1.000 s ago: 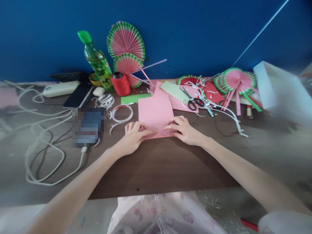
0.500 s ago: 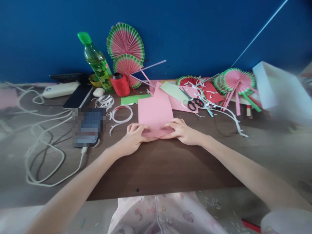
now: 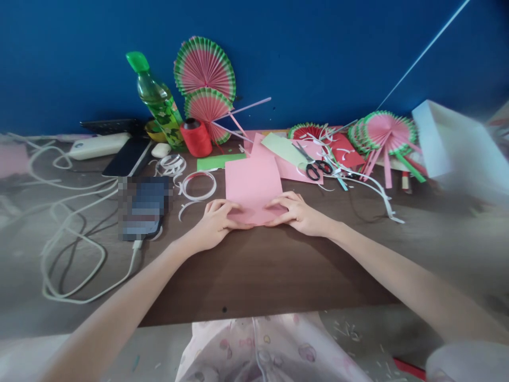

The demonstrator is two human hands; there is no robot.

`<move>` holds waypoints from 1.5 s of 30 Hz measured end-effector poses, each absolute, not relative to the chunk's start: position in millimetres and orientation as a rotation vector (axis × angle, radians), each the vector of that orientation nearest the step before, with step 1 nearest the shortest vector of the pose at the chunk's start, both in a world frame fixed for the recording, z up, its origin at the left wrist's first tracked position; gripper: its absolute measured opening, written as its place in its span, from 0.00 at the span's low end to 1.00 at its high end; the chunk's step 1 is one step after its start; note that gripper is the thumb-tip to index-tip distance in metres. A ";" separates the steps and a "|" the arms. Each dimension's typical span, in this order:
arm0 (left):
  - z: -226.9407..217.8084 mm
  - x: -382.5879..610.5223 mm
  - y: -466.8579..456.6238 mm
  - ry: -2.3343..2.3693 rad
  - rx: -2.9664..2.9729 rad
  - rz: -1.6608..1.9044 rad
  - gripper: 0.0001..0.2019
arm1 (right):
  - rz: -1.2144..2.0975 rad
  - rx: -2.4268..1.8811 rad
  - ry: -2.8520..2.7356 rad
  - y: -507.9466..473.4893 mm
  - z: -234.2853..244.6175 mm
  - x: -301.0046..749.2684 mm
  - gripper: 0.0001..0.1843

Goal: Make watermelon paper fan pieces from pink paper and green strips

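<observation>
A pink sheet of paper [image 3: 253, 183] lies on the brown table in front of me, its far edge over other pink paper. At its near left corner, my left hand [image 3: 217, 220] grips the edge between thumb and fingers. My right hand [image 3: 298, 215] pinches the same near edge at the right corner. The edge curls up slightly between the two hands. Black-handled scissors [image 3: 313, 168] rest beyond my right hand on pink and pale green paper [image 3: 283, 148].
A green bottle [image 3: 159, 101], a red thread spool [image 3: 196, 138] and pleated paper fans [image 3: 204, 69] stand by the blue wall. White tape rings [image 3: 199, 185], a phone [image 3: 145, 207] and its cable [image 3: 99, 260] lie left. More fans [image 3: 384, 132] and a white box [image 3: 441, 140] are right.
My left thumb and fingers have shifted slightly left along the paper's near edge, and the right fingers have moved a little. The sheet stays in nearly the same place.
</observation>
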State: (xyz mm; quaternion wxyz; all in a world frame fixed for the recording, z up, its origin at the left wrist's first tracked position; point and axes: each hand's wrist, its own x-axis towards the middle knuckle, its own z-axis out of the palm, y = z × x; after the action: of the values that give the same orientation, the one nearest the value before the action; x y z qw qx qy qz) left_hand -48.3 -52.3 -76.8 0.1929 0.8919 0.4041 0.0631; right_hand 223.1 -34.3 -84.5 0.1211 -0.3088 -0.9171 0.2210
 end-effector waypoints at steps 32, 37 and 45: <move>-76.1 -56.5 -54.0 1.206 2.290 0.516 0.14 | 0.704 -0.897 -2.460 -34.5 -95.2 232.5 0.17; -79.5 -56.2 -64.0 1.164 2.420 0.771 0.09 | 0.757 -0.929 -2.381 -36.6 -92.9 232.2 0.13; -83.6 -50.8 -70.6 1.139 2.804 0.732 0.06 | 0.804 -0.933 -2.415 -35.3 -87.9 233.3 0.04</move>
State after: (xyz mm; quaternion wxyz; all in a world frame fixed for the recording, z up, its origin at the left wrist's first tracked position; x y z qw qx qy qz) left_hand -50.8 -70.6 -83.6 0.0141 0.9004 0.3658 0.2352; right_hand 233.3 -35.3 -87.9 0.2135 -0.3361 -0.8703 0.2899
